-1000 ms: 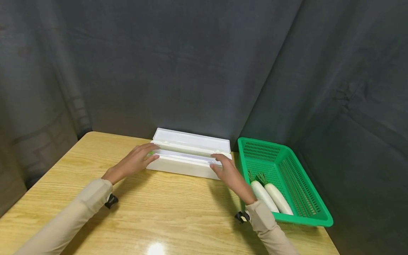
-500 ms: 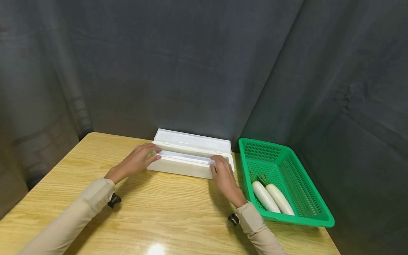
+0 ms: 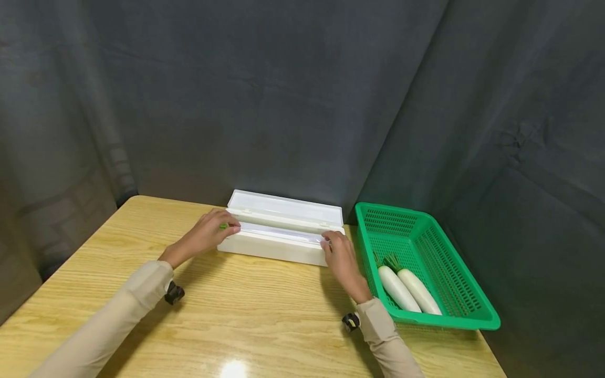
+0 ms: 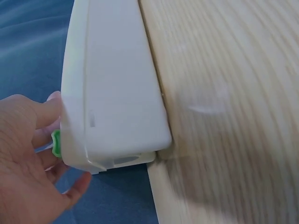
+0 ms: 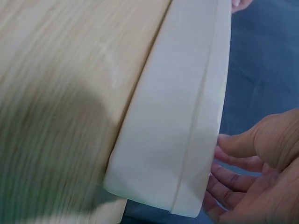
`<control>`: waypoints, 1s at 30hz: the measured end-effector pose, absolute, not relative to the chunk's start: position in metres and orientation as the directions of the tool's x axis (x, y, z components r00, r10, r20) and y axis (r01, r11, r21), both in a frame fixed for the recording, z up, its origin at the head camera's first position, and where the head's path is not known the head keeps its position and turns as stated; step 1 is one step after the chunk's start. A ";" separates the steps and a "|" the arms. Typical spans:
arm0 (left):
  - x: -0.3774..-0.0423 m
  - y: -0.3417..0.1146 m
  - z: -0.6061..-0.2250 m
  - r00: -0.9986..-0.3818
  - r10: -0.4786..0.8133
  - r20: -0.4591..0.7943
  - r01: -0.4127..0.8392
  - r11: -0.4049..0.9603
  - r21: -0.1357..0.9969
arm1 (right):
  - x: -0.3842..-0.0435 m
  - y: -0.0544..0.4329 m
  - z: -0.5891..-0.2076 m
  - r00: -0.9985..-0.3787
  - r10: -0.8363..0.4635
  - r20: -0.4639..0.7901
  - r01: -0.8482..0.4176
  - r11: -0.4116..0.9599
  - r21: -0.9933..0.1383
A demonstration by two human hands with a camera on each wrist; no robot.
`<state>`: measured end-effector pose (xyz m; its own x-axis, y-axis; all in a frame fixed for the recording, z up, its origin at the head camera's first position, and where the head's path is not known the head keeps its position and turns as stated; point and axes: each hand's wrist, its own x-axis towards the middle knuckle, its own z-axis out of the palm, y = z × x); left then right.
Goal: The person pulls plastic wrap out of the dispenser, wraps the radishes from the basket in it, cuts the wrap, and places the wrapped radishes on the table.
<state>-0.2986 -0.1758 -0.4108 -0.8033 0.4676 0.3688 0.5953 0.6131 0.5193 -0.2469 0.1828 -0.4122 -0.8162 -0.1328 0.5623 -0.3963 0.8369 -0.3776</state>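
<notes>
A long white plastic wrap dispenser (image 3: 274, 249) lies along the back of the table, its lid (image 3: 288, 206) raised. Clear plastic wrap (image 3: 281, 233) stretches along the opening. At the left end, my left hand (image 3: 205, 236) pinches the wrap's edge between thumb and index finger. A small green piece (image 4: 57, 143) shows by those fingers in the left wrist view. My right hand (image 3: 341, 262) pinches the wrap near the right end, thumb and fingertips right at the top edge. The right wrist view shows the dispenser's plain front (image 5: 159, 121) beside curled fingers.
A green perforated basket (image 3: 472, 283) stands at the right, with two white radishes (image 3: 399, 289) (image 3: 420, 291) inside, leafy stubs toward the back. Dark curtains (image 3: 264, 105) hang behind and to the right of the wooden table (image 3: 236, 315).
My right hand has moved in, then slightly right along the opening, thumb and fingers closing on the wrap. My left thumb and index finger have come together at the left end.
</notes>
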 end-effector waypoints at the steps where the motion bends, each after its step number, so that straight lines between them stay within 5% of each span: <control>1: -0.299 -0.175 -0.410 -0.805 0.467 0.365 0.592 0.615 0.521 | -0.247 0.183 -0.412 -0.824 -0.122 0.553 -0.385 0.837 -0.389; 19: -0.300 -0.162 -0.397 -0.901 0.350 0.256 0.431 0.661 0.614 | -0.254 0.186 -0.399 -0.962 0.001 0.275 -0.168 0.789 -0.591; 30: -0.299 -0.152 -0.396 -0.918 0.216 0.333 0.388 0.667 0.636 | -0.261 0.186 -0.403 -0.935 0.034 0.354 -0.186 0.802 -0.568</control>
<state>-0.2993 -0.1518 -0.3965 -0.9179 0.2155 0.3333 0.3877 0.6672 0.6361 -0.2606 0.1859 -0.4032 -0.9346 0.0341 0.3542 -0.1858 0.8021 -0.5676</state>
